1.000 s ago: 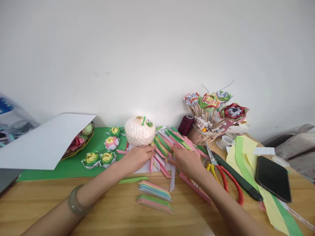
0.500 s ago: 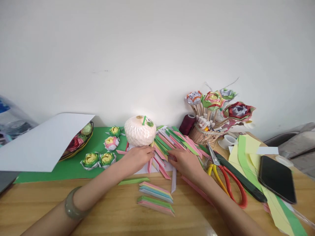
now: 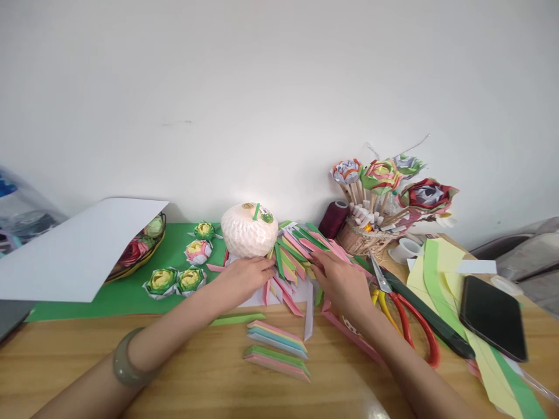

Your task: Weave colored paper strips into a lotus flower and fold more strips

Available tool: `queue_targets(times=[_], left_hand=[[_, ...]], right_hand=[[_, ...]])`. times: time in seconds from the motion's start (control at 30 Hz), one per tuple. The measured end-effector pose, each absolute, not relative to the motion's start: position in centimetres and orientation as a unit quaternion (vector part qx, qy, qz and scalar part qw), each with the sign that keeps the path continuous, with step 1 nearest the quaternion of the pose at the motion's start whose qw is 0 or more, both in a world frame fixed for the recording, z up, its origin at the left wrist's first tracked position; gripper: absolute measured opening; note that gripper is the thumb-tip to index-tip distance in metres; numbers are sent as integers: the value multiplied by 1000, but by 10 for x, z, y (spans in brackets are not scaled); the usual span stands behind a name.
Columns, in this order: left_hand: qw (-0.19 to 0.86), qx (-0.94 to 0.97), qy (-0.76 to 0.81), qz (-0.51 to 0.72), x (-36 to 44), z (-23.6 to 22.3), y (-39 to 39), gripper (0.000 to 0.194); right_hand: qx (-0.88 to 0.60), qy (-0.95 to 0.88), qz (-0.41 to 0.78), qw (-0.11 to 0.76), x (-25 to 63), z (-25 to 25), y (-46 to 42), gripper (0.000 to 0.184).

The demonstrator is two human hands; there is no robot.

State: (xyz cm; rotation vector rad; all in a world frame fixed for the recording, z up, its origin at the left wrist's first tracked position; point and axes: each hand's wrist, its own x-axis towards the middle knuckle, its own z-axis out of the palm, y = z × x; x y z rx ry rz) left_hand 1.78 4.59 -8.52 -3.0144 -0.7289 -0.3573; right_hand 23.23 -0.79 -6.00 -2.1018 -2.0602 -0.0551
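Note:
A loose pile of folded paper strips (image 3: 290, 259), in pink, green, yellow and white, lies in front of a white textured round ornament (image 3: 248, 230). My left hand (image 3: 248, 279) rests at the pile's left edge, its fingers stretched out and touching strips below the ornament. On the right side of the pile, my right hand (image 3: 343, 285) has its fingertips among the strips, thumb and fingers slightly apart. Nearer me are two small sorted stacks: a pink, yellow, blue and white stack (image 3: 278, 339) and a green and pink stack (image 3: 276, 362).
Folded paper flowers (image 3: 191, 282) sit on green paper (image 3: 113, 305) at left, beside a white sheet (image 3: 78, 250) over a basket (image 3: 159, 238). To the right are a flower-filled pot (image 3: 364, 235), dark thread spool (image 3: 334, 218), scissors (image 3: 408, 326), paper strips (image 3: 437, 291) and a phone (image 3: 493, 317).
My right hand has moved slightly right and up across the pile, and strips near its fingers have shifted, some now fanned out. My left hand has stayed nearly in place.

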Motion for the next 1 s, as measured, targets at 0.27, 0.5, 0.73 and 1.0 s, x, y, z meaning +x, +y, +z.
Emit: queue_targets(times=[0.27, 0.5, 0.73, 1.0], left_hand=[[9, -968, -234, -93, 12, -75, 46, 38], [23, -971, -208, -116, 10, -70, 47, 34], [65, -962, -211, -162, 9, -64, 45, 30], [46, -923, -323, -203, 1, -44, 46, 29]], right_hand=[[-484, -858, 163, 65, 248, -50, -17, 28], [-463, -870, 161, 50, 250, -58, -14, 31], [-436, -864, 169, 188, 255, -61, -6, 17], [-575, -724, 166, 342, 261, -52, -3, 18]])
